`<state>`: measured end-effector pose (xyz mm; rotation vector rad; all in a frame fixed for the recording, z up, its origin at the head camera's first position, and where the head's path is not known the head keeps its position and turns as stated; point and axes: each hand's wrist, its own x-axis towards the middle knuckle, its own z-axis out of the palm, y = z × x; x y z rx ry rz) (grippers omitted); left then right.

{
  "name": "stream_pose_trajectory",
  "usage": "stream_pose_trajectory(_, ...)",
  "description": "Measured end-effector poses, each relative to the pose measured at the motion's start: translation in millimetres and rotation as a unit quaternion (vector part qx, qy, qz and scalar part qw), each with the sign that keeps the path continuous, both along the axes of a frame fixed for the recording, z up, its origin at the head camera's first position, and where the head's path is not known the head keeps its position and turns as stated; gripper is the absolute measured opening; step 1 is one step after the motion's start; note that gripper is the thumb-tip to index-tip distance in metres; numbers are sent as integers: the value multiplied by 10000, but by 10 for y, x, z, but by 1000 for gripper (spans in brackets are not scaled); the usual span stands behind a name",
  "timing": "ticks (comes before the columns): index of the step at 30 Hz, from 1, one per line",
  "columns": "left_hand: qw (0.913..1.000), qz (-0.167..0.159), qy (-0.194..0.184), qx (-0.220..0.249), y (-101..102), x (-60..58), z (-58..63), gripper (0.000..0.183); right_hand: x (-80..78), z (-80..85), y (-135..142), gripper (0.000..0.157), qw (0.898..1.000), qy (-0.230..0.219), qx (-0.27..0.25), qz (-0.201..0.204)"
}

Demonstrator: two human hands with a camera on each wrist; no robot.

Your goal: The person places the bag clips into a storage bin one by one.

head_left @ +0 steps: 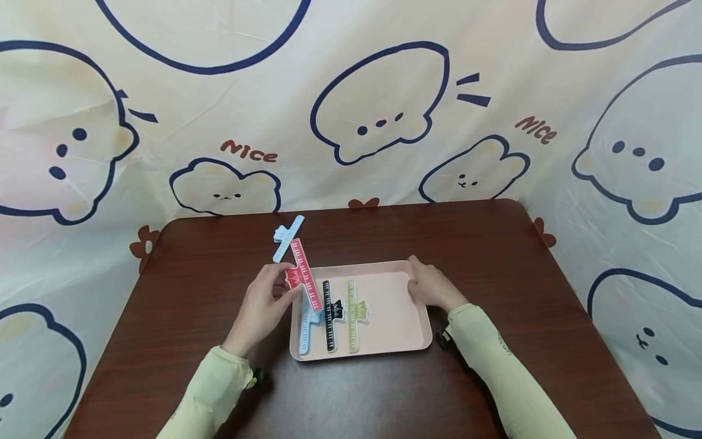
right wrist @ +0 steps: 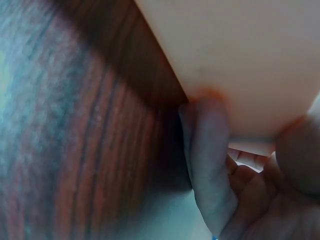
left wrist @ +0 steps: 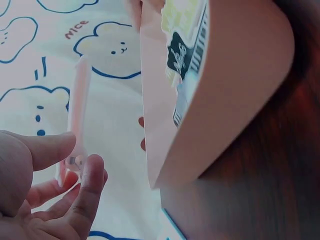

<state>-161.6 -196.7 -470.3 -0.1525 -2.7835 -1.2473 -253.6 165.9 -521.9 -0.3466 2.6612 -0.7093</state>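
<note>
My left hand (head_left: pixel 264 310) pinches a red ruler-marked clip (head_left: pixel 305 274) by its shaped handle, above the left side of a pale pink tray (head_left: pixel 392 323). The same clip (left wrist: pixel 79 110) appears edge-on in the left wrist view, between thumb and fingers. In the tray lie a blue clip (head_left: pixel 304 329), partly covered by the red one, a black clip (head_left: pixel 329 317) and a green clip (head_left: pixel 352 317), side by side. At the tray's far right corner, my right hand (head_left: pixel 436 288) grips the rim; the right wrist view shows fingers (right wrist: pixel 210 145) against its wall.
Another light blue clip (head_left: pixel 289 238) lies on the dark wooden table (head_left: pixel 351 396) beyond the tray's far left corner. A cloth with cartoon drawings (head_left: pixel 378 103) hangs behind the table and along both sides.
</note>
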Motion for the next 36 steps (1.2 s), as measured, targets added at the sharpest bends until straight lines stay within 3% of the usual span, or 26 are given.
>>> stream_pose_trajectory(10, 9997, 6, -238, 36, -23, 107, 9, 53, -4, -20, 5, 62, 10000, -27, -11, -17)
stream_pose_trajectory(20, 9944, -577, -420, 782, 73, 218, -11, 48, -6, -19, 14, 57, 10000, 71, -49, 30)
stream_pose_trajectory(27, 9885, -748, -694, 1116, 174, 227, -30, 49, 2, -33, 5, 59, 9999, 50, -95, 11)
stream_pose_trajectory(30, 9840, -838, -895, 1294, 224, 225, -27, 49, 5, -31, -5, 59, 9999, 6, -137, -4)
stream_pose_trajectory(36, 9666, -1082, -1346, 1893, 329, 213, -12, 49, -8, -21, 1, 52, 9999, 80, -120, 14)
